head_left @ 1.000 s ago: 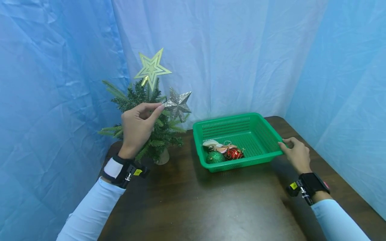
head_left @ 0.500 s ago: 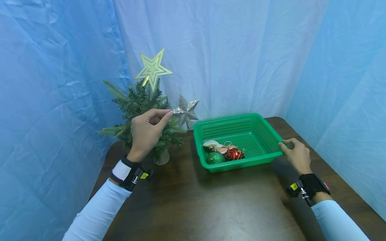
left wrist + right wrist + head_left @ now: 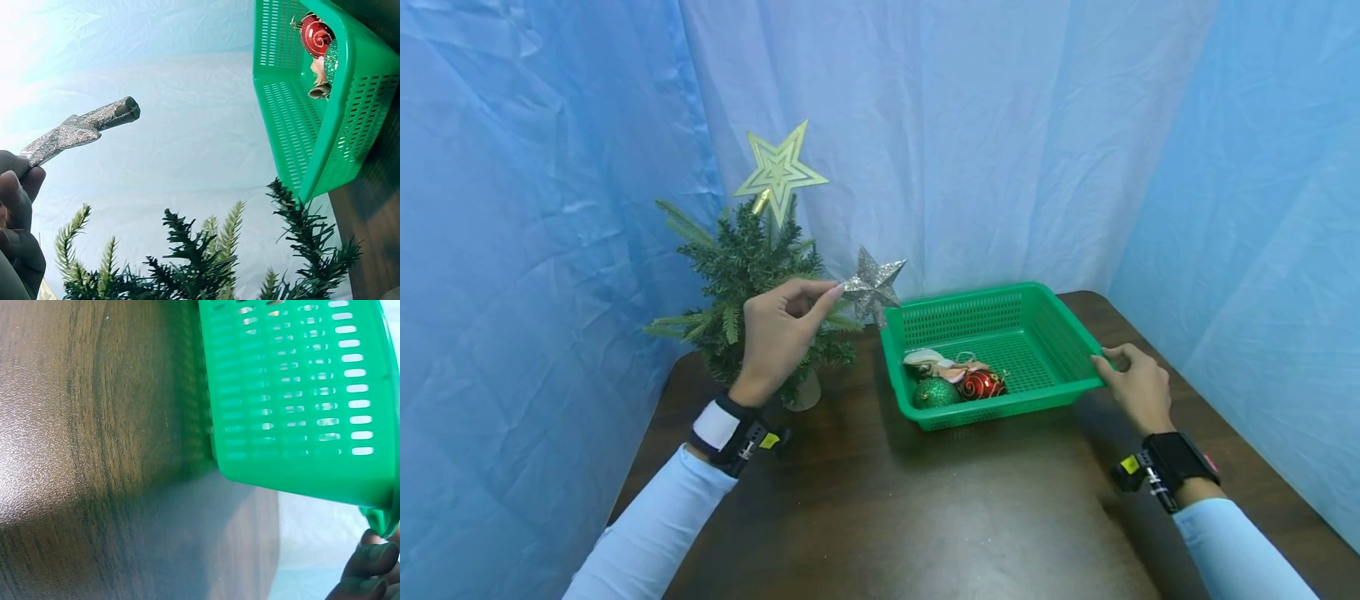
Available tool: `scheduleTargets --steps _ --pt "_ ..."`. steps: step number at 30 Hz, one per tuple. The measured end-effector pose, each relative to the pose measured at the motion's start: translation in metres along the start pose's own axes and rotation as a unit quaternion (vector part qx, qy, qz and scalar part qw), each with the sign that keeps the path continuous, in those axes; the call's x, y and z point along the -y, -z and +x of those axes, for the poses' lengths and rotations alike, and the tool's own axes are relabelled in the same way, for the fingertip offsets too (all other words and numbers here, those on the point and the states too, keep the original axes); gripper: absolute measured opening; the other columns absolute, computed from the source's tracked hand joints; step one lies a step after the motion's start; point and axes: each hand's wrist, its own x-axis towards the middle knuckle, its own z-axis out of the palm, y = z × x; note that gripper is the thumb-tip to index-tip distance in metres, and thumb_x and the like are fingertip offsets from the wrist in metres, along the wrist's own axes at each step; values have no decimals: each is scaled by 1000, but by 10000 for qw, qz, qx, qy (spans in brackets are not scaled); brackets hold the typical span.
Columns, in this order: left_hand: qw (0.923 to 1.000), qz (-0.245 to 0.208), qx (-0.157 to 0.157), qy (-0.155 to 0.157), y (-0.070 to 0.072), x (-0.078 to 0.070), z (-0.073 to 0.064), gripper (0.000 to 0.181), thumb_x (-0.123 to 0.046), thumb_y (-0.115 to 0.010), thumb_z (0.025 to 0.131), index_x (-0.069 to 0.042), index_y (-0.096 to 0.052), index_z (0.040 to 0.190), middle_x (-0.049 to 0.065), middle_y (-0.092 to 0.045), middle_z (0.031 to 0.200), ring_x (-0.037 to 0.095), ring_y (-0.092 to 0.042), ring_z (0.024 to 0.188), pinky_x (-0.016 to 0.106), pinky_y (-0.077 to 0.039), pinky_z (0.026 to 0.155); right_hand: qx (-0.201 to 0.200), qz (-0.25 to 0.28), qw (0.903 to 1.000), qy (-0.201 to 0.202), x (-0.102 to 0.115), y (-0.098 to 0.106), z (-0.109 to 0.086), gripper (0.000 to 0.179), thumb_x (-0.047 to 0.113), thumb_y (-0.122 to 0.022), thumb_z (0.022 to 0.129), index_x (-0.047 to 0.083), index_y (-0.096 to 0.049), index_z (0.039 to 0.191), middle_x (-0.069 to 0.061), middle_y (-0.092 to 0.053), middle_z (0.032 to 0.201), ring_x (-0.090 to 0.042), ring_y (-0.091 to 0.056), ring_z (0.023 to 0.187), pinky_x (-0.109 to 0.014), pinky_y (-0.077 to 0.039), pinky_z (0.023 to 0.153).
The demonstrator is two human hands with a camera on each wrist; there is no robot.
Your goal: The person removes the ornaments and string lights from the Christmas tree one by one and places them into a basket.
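Observation:
My left hand [image 3: 781, 333] pinches a silver glitter star [image 3: 874, 283] by one point, between thumb and fingertips. The star hangs in the air by the basket's back left corner, right of the small Christmas tree [image 3: 741, 267]. In the left wrist view the star [image 3: 69, 137] is edge-on, its dark hollow socket end facing right. My right hand [image 3: 1137, 385] grips the right rim of the green plastic basket [image 3: 1060, 333], thumb on top. Inside the basket lie a green glitter ball [image 3: 936, 392], a red ball [image 3: 982, 384] with gold swirls, and a pale ornament [image 3: 931, 360].
A gold star topper [image 3: 780, 172] leans on the tree's top, which stands at the table's left back. Blue and white cloth [image 3: 970, 150] hangs behind and on both sides. The dark wooden table [image 3: 940, 517] extends in front of the basket.
My left hand has carried the silver star rightward and down, from in front of the tree toward the basket's back left corner. The right hand and basket have stayed in place.

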Motion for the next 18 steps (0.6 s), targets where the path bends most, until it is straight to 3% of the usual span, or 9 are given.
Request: scheduleTargets --steps 10,18 --pt "9999 3 143 50 -8 5 -8 13 -22 -75 97 -16 -81 107 -10 -53 57 9 -39 47 27 -28 49 71 -7 9999 -79 2 0 0 41 31 -64 104 -3 -67 126 -19 -65 88 -25 -53 63 -38 -39 55" --pt "9997 -64 217 -83 -16 7 -9 15 -22 -76 97 -15 -81 109 -10 -46 53 9 -34 45 27 -26 51 7 -13 10000 24 3 2 -1 40 30 -64 104 -4 -67 125 -22 -66 93 -29 -57 70 -40 -41 61"
